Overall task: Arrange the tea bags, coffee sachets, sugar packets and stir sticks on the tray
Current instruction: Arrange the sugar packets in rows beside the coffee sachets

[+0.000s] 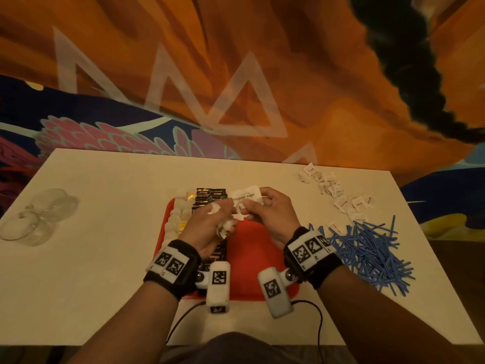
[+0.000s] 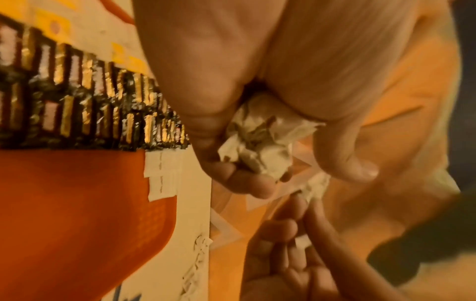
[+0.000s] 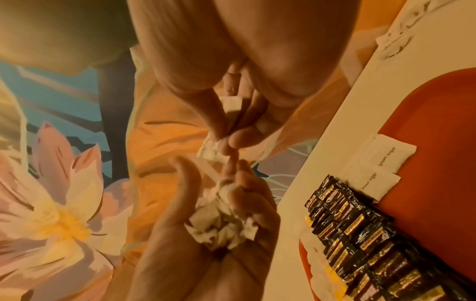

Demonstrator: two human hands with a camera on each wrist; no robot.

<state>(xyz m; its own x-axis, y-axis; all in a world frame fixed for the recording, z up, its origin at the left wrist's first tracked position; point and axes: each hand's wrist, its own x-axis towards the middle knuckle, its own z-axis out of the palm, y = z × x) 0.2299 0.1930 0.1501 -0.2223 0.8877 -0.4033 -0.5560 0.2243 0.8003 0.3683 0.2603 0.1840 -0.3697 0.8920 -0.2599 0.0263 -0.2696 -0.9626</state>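
Above the red tray, my left hand grips a crumpled bunch of white sugar packets. My right hand pinches one sugar packet between thumb and fingers, right beside the bunch. On the tray, white tea bags line the left side. Black coffee sachets run in a column next to them. Two brown sugar packets lie flat at the tray's far edge. My hands hide part of the sachet column.
More loose sugar packets are scattered at the table's back right. In front of them, right of the tray, lies a pile of blue stir sticks. Clear glasses stand at the far left. A cable hangs over the near edge.
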